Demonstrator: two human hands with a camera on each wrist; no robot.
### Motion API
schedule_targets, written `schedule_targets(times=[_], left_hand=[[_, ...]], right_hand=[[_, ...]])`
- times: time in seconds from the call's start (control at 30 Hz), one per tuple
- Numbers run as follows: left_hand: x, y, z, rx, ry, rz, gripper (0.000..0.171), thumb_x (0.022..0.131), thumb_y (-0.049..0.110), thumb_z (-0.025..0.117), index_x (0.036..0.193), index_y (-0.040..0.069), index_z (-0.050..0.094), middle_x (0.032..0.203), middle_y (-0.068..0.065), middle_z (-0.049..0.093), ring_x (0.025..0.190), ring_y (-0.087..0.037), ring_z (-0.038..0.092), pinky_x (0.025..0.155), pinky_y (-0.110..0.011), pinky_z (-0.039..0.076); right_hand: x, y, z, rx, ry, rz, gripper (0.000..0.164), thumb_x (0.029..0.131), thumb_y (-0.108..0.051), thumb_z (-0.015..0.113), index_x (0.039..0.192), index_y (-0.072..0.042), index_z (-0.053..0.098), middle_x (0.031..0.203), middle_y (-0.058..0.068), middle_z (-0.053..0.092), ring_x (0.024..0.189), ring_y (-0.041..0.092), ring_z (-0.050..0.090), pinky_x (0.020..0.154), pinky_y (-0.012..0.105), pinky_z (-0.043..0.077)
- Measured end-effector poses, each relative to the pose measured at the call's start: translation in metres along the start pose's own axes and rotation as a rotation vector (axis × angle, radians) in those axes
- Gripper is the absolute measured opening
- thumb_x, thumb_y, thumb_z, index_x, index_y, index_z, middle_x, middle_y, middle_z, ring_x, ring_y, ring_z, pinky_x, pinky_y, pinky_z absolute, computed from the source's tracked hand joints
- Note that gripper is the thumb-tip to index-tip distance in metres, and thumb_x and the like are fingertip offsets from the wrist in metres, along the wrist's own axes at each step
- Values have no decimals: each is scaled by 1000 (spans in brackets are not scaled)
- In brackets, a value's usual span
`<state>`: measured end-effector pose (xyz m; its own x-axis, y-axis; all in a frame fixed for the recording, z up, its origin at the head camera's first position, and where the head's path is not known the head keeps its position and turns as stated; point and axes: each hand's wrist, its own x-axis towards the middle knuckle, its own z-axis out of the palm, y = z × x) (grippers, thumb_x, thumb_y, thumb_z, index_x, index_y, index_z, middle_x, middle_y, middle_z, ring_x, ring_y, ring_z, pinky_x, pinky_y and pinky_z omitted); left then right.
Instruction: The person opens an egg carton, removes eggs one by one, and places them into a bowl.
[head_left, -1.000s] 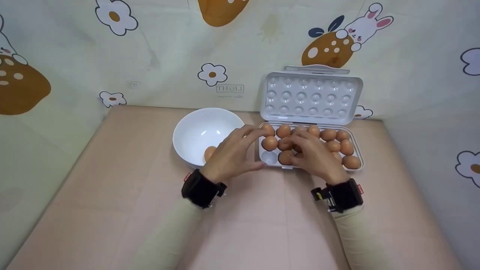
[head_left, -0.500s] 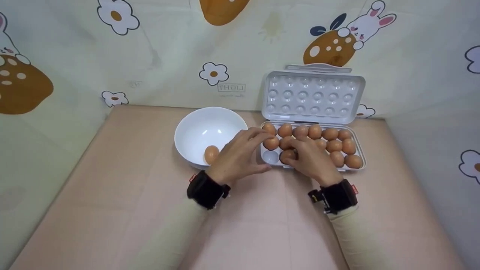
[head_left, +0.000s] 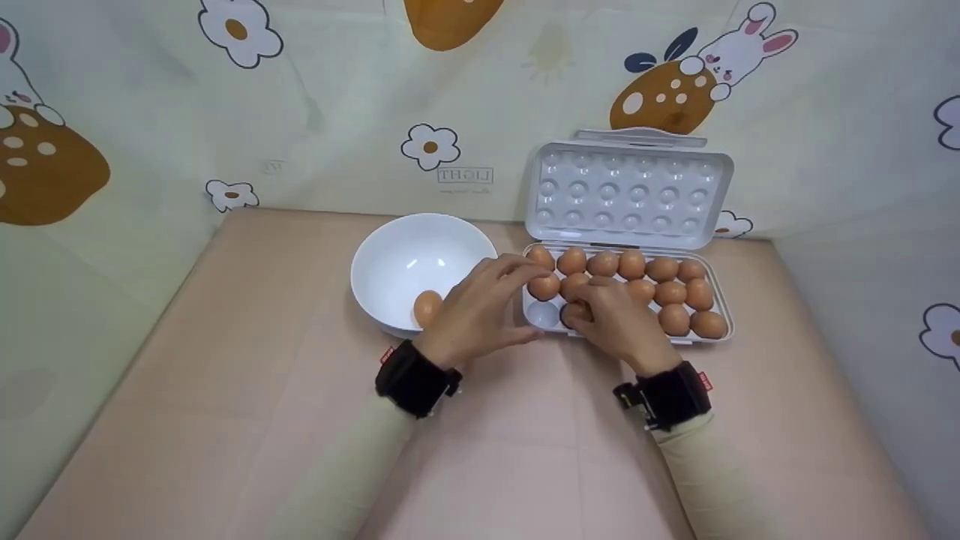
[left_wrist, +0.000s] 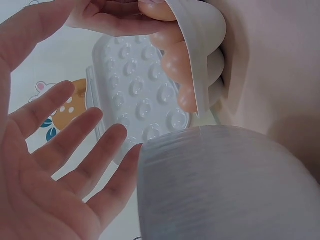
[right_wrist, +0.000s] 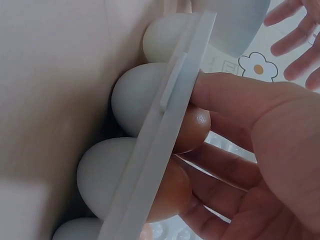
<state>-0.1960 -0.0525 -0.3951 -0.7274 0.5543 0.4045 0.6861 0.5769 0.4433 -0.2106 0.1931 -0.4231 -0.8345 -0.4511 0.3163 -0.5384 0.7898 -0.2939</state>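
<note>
Right hand (head_left: 622,319): thumb and fingers pinching one brown egg (head_left: 574,313), second from left in the front row of a white egg box (head_left: 727,315). Left hand (head_left: 480,311): fingers spread, before the bowl's right side, screening part of it. Wristbands, two, black; red tags (head_left: 704,381), lettering too small to read. Bowl (head_left: 382,255), white, left of the box; a single egg (head_left: 427,308) inside. Lid (head_left: 630,195), dimpled, raised behind the box. Backdrop (head_left: 337,112): boxed word "LIGHT" (head_left: 465,175), mirror-reversed, smaller line beneath illegible; rabbits, flowers. Tabletop (head_left: 517,450): pinkish tan.
</note>
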Motion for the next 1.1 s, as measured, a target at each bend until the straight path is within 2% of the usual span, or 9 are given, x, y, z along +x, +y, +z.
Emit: schedule_targets(times=[0.23, 0.37, 0.47, 0.63, 0.73, 0.83, 0.97, 1.1], left_hand=[[2, 0, 0, 6, 45, -29, 70, 83, 32, 93, 145, 21, 61, 138, 0, 62, 123, -22, 58, 106, -36, 51], [4, 1, -1, 7, 70, -45, 70, 83, 32, 93, 145, 22, 61, 134, 0, 63, 122, -20, 59, 106, -35, 52], [5, 2, -2, 3, 87, -50, 71, 83, 30, 94, 145, 22, 61, 132, -2, 64, 120, -20, 59, 105, -34, 53], [5, 3, -3, -24, 119, -36, 73, 83, 26, 94, 147, 21, 59, 127, -1, 65, 118, -18, 60, 105, -31, 53], [6, 4, -2, -35, 134, -28, 72, 84, 26, 93, 147, 20, 59, 126, 0, 65, 118, -16, 61, 105, -28, 52], [6, 4, -2, -45, 166, 0, 68, 84, 25, 93, 143, 18, 61, 124, 0, 65, 115, -16, 61, 102, -28, 53], [7, 4, -1, -71, 211, 42, 59, 85, 22, 92, 136, 14, 64, 120, -2, 66, 107, -20, 63, 92, -29, 55], [8, 6, 0, -129, 224, 41, 53, 85, 18, 91, 131, 11, 66, 120, -4, 65, 107, -20, 65, 89, -29, 59]], right_hand=[[0, 0, -9, 62, 37, 26, 11, 87, -5, 84, 95, -10, 76, 83, 0, 62, 76, 16, 56, 65, 31, 47], [0, -2, -18, 102, 114, 47, 22, 87, -11, 88, 107, -7, 81, 93, 2, 69, 83, 19, 60, 72, 34, 50], [0, -7, -25, 153, 187, 72, 27, 88, -17, 89, 111, -4, 80, 95, 5, 73, 87, 21, 62, 76, 36, 53], [-1, -20, -33, 351, 255, 151, 32, 92, -19, 86, 120, -5, 78, 108, 8, 75, 99, 21, 69, 82, 34, 62], [-1, -29, -35, 497, 260, 178, 33, 94, -21, 83, 123, -6, 77, 116, 6, 74, 104, 17, 71, 85, 26, 62], [0, -36, -37, 629, 265, 177, 31, 95, -21, 83, 121, -7, 77, 116, 4, 74, 102, 18, 73, 86, 26, 62], [0, -41, -37, 726, 264, 195, 29, 94, -19, 84, 119, -6, 77, 114, 4, 76, 100, 19, 75, 86, 30, 63], [1, -43, -35, 766, 240, 203, 31, 93, -17, 84, 121, -5, 75, 117, 6, 74, 103, 19, 73, 88, 29, 62]])
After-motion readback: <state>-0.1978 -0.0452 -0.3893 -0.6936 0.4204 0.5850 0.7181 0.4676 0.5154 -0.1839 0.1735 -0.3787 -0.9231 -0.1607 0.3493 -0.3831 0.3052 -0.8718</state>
